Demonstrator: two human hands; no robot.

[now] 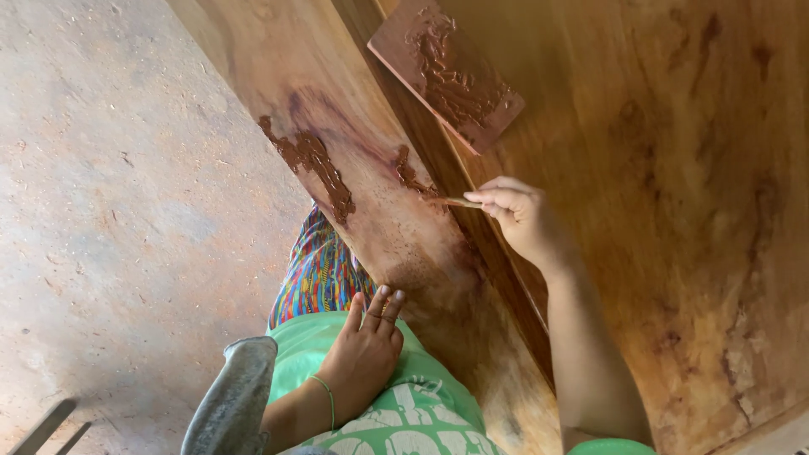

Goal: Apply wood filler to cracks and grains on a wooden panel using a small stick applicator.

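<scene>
Nearest the camera, the left hand (364, 358) lies flat and open on the person's green-clad lap, fingers loosely together and pointing up toward the near edge of the plank (371, 194); it holds nothing. A thin green band circles its wrist, and a grey cloth (232, 404) hangs just beside the forearm.

Further out, the right hand (518, 215) is closed in a pinch on a thin wooden stick (459, 202), whose tip points left and touches a small dab of brown paste (410, 175) near the plank's right edge. This hand is clearly the nearer one to the paste; the left hand sits well apart from it, lower down by the lap.

The plank's long axis runs on a diagonal from the upper left down toward the lower right of the view, passing between the two hands. A larger streak of the same brown paste (313, 162) lies across it, to the left of the stick's tip.

Beyond the right hand, a flat rectangular board (445, 72) smeared with paste rests on the broad wooden surface (674, 211), up and slightly left of the fingers.
</scene>
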